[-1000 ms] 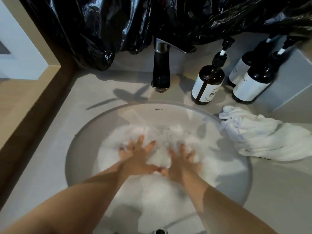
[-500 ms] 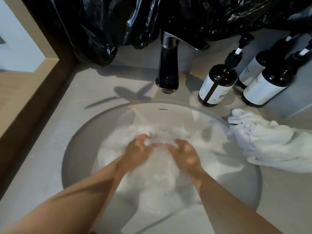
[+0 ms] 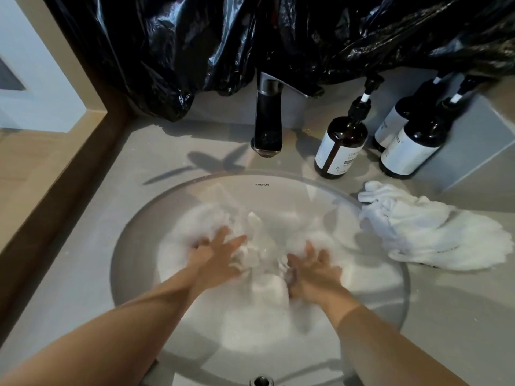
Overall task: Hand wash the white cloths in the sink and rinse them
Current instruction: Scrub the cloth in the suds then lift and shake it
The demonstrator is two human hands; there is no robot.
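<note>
A person is leaning over a round white ceramic sink that is holding foamy, soapy water, and both bare forearms are reaching down into it. The left hand is lying flat with its fingers straight and spread, pressing on a bunched, wet white cloth that is sitting in the middle of the basin between the two hands. The right hand is resting on the right side of the same cloth, its fingers also stretched out and fanned, with the tips dipping into the suds. A second crumpled white towelling cloth is lying on the pale grey stone countertop just beside the sink's right rim, one corner touching the edge. A black and chrome faucet is standing behind the basin. Three dark brown pump bottles with white labels are standing to its right, near the back wall. Glossy black plastic sheeting is hanging above the counter.
</note>
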